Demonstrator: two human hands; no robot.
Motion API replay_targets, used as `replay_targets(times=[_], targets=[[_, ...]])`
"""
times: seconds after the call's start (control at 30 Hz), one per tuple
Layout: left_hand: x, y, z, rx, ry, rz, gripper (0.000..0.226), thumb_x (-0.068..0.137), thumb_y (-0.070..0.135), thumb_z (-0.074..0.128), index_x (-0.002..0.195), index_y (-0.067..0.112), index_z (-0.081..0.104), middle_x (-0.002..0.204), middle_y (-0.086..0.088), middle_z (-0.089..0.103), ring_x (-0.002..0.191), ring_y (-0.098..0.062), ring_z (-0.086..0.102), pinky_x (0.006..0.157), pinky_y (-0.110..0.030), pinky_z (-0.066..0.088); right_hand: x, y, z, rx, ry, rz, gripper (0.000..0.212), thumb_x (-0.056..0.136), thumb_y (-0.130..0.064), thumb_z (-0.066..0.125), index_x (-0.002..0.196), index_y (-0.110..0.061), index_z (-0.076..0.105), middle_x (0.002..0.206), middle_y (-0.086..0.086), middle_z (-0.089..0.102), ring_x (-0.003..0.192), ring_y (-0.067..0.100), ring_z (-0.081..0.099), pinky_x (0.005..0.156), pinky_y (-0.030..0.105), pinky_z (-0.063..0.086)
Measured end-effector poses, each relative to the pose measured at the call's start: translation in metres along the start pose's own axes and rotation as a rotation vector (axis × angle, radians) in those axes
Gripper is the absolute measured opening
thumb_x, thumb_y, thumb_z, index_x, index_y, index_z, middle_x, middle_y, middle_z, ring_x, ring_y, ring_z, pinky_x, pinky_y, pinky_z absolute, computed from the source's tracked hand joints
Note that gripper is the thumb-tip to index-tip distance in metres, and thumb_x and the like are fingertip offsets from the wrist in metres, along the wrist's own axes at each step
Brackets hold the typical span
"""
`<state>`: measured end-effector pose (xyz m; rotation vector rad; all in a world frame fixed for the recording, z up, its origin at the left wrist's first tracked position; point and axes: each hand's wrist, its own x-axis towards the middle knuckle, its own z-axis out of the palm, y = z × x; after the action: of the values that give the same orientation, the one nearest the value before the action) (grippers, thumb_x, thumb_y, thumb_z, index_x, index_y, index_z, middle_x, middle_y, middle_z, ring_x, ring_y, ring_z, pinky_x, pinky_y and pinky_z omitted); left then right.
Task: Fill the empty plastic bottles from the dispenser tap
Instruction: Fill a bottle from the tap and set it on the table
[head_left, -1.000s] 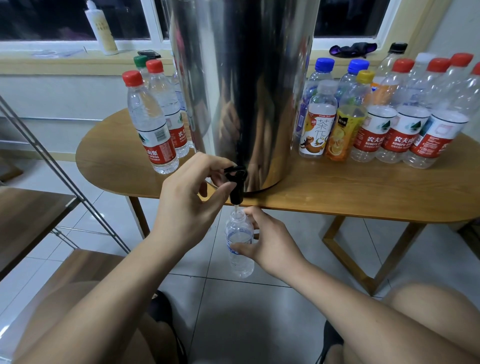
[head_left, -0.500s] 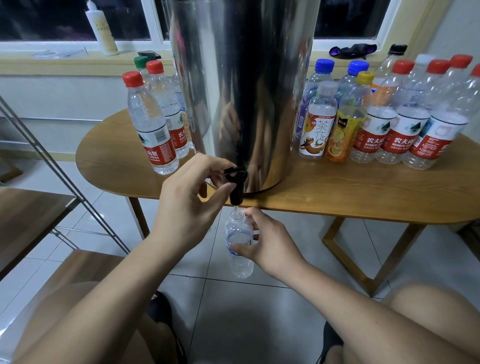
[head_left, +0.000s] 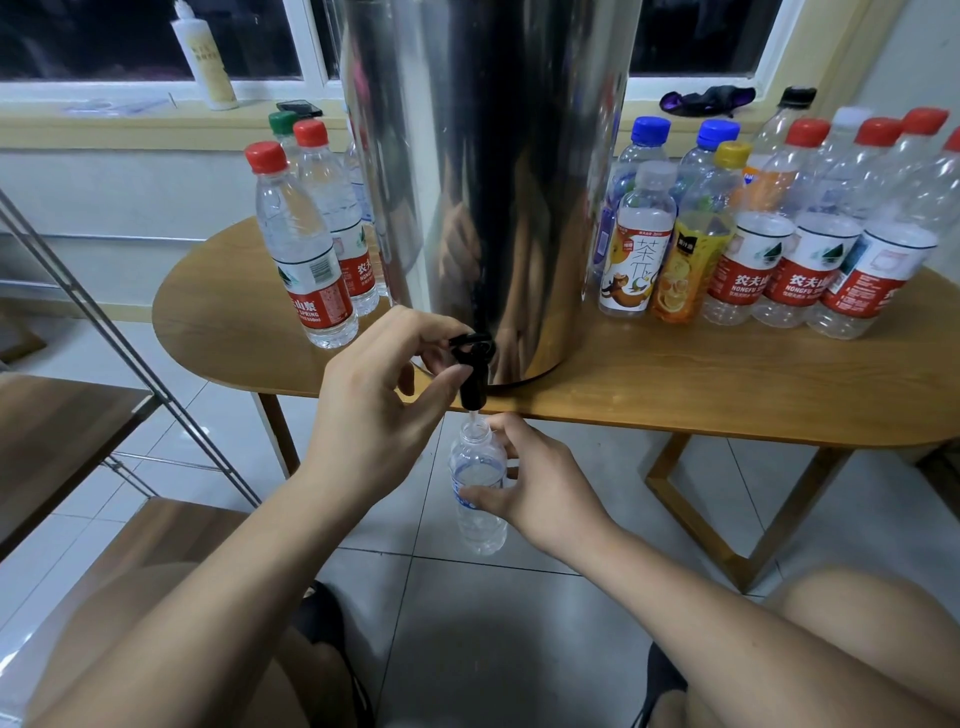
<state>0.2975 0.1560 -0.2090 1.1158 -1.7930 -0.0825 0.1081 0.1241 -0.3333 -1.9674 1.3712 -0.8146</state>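
Dark cloth (head_left: 706, 98) lies on the windowsill (head_left: 130, 124).

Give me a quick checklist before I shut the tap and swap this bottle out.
1. Mouth of the bottle under the tap: ok, directly below the spout, with a thin stream entering.
2. Right hand grip: ok, thumb and fingers curled round the bottle's middle.
3. Left hand on the tap: ok, fingers on the lever, thumb against the tap body.
4. Fill level: cannot tell, clear water in clear plastic.
5. Cap for this bottle: cannot tell, none visible loose.
6. Set-down room on the table: ok, bare wood left of the dispenser.
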Motion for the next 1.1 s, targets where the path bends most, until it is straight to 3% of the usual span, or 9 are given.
replay_targets(times=[1.1], targets=[[0.0002,0.0007,-0.0009,0.005,0.000,0.004,0.029,0.093,0.003,0.084,0.115,0.017,0.073,0.092,0.008,0.065,0.084,-0.003,0.061,0.067,-0.023,0.047,0.0005,-0.0020,-0.0009,0.014,0.004,-0.007,0.073,0.076,-0.046,0.095,0.135,-0.041,0.053,0.123,-0.015,0.069,0.112,0.006,0.066,0.098,0.038,0.059]])
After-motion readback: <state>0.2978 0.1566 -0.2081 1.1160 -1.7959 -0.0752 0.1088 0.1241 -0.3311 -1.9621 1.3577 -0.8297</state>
